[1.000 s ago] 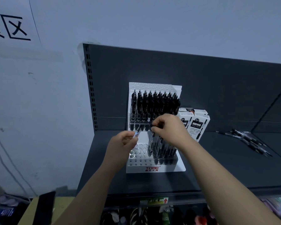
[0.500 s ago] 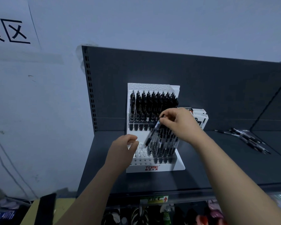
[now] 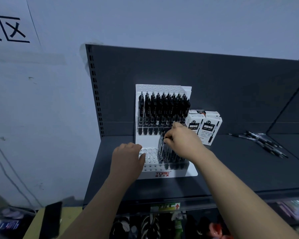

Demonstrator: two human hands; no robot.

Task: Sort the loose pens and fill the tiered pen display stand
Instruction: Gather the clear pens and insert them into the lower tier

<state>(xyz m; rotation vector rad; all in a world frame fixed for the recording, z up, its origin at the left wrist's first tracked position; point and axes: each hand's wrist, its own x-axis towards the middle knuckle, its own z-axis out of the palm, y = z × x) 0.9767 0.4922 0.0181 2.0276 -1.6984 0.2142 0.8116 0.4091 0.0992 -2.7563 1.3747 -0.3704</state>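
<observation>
White plastic tiered pen display stand (image 3: pixel 192 171) sits at frame centre on our dark shelf (image 3: pixel 248 169). Our right hand (image 3: pixel 183 140) pinches a black pen (image 3: pixel 161 149) into its lower tier; our left hand (image 3: pixel 128 157), loosely curled, rests on the empty holes.
</observation>
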